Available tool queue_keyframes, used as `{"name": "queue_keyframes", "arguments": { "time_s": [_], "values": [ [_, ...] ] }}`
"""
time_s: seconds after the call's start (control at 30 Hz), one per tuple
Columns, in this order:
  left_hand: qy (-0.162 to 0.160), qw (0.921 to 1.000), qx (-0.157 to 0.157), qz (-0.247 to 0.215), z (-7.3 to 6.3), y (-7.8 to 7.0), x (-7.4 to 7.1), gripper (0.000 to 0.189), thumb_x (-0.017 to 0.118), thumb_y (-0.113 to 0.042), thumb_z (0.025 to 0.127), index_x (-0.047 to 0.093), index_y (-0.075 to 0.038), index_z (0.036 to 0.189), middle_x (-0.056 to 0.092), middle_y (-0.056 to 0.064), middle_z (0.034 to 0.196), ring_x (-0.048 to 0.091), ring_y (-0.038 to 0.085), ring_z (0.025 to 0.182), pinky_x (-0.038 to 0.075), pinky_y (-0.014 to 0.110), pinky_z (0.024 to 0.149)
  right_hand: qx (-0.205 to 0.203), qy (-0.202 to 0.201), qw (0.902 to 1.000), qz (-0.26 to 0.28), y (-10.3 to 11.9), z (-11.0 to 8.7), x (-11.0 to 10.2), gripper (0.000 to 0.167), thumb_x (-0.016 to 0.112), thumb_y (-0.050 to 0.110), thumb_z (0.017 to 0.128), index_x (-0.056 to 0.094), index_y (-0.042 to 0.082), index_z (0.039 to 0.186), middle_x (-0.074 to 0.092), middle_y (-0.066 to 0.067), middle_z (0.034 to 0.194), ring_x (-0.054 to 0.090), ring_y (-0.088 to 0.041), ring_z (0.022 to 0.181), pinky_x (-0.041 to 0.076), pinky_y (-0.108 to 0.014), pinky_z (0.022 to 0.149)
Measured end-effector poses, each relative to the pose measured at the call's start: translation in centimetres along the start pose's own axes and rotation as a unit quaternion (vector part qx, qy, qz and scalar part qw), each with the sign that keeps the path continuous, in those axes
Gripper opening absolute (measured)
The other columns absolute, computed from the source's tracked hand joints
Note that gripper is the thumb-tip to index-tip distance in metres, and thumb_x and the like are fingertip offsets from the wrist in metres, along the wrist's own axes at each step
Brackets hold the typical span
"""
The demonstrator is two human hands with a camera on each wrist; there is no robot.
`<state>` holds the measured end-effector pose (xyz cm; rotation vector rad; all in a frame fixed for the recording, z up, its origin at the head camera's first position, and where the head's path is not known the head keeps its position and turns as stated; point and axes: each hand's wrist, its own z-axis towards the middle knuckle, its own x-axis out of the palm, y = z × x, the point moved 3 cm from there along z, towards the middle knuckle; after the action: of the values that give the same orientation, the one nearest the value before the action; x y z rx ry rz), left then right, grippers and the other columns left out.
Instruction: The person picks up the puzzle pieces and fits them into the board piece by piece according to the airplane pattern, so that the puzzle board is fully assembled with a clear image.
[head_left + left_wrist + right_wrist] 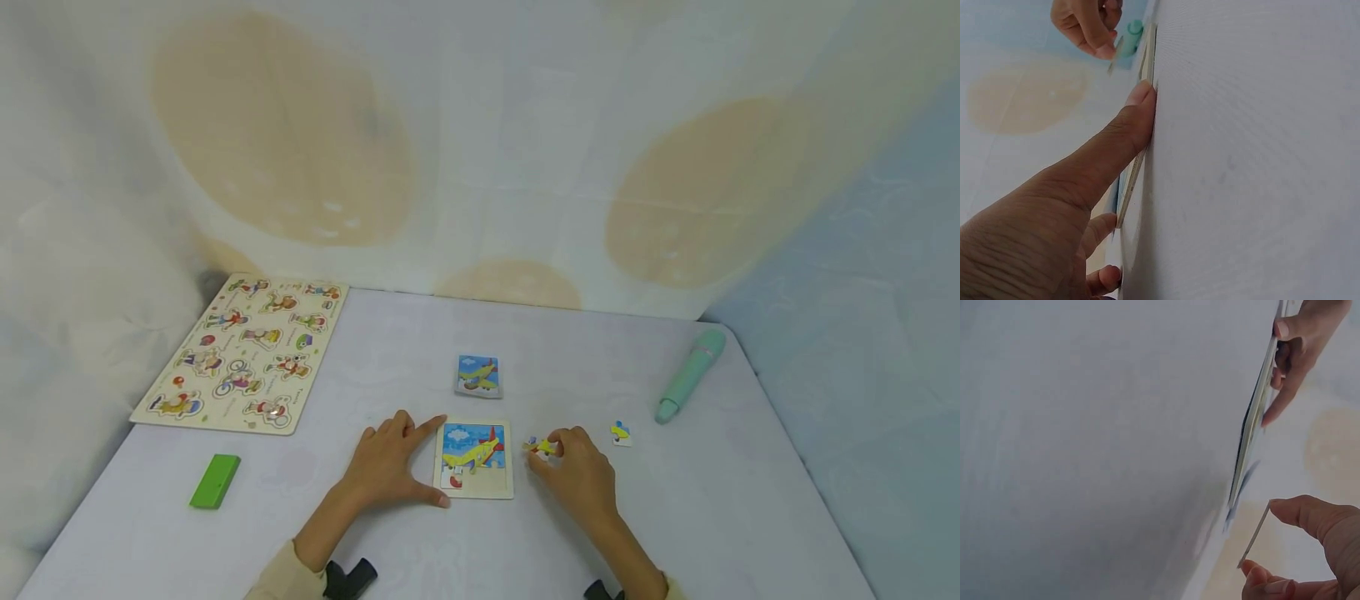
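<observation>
A small square puzzle board (474, 498) with a yellow airplane picture lies on the table, its lower right part showing bare wood. The left hand (386, 462) holds the board at its left side, index fingertip at the top left corner and thumb at the bottom left corner. Just right of the board, the right hand (581, 475) pinches a puzzle piece (537, 447) with yellow on it between thumb and fingers. The right wrist view shows this thin piece (1254, 534) edge-on, raised off the table. Another puzzle piece (621, 433) lies farther right.
Behind the board is a small stack of airplane picture pieces (478, 377). A large wooden picture board (247, 354) lies at the back left, with a green block (214, 482) in front of it. A mint-green pen-like tube (691, 376) lies at the right.
</observation>
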<state>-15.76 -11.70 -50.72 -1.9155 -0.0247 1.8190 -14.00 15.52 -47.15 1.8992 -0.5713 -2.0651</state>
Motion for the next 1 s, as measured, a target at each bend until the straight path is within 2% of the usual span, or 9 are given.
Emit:
{"name": "queue_keyframes", "arguments": {
  "time_s": [0.3,0.57,0.83,1.0],
  "values": [
    [-0.001,1.0000,0.000,0.002,0.0,-0.1,-0.2,0.114,0.081,-0.079,0.048,0.047,-0.034,0.147,0.033,-0.003,0.090,0.034,0.012,0.078,0.022,0.032,0.067,-0.029,0.035,0.9990,-0.003,3.1,-1.6,1.3,0.038,0.085,0.034,0.075,0.072,0.005,0.095,0.050,0.001,0.078,0.041,-0.012,0.058,0.033,-0.023,0.051],
    [0.002,1.0000,0.000,0.005,0.0,-0.1,-0.2,0.113,0.080,-0.079,0.049,0.047,-0.034,0.147,0.033,-0.003,0.091,0.034,0.013,0.079,0.022,0.032,0.067,-0.084,0.090,0.9922,-0.016,5.6,-2.3,2.7,0.041,0.084,0.038,0.075,0.073,0.003,0.095,0.058,-0.002,0.083,0.045,-0.008,0.057,0.037,-0.022,0.052],
    [0.004,1.0000,0.000,0.006,0.0,0.0,-0.1,0.113,0.080,-0.080,0.050,0.046,-0.035,0.148,0.034,-0.003,0.091,0.034,0.012,0.078,0.022,0.032,0.067,-0.152,0.076,0.9821,-0.080,7.0,-2.6,3.2,0.043,0.081,0.040,0.080,0.071,0.002,0.100,0.062,-0.006,0.095,0.055,-0.010,0.065,0.048,-0.026,0.059],
    [-0.002,1.0000,0.001,0.004,0.0,0.0,0.0,0.114,0.079,-0.080,0.049,0.046,-0.035,0.148,0.034,-0.003,0.091,0.033,0.012,0.078,0.022,0.032,0.067,-0.172,0.071,0.9778,-0.095,7.1,-2.8,3.4,0.044,0.081,0.039,0.080,0.069,0.002,0.099,0.060,-0.006,0.096,0.054,-0.011,0.062,0.045,-0.025,0.055]
  ]
}}
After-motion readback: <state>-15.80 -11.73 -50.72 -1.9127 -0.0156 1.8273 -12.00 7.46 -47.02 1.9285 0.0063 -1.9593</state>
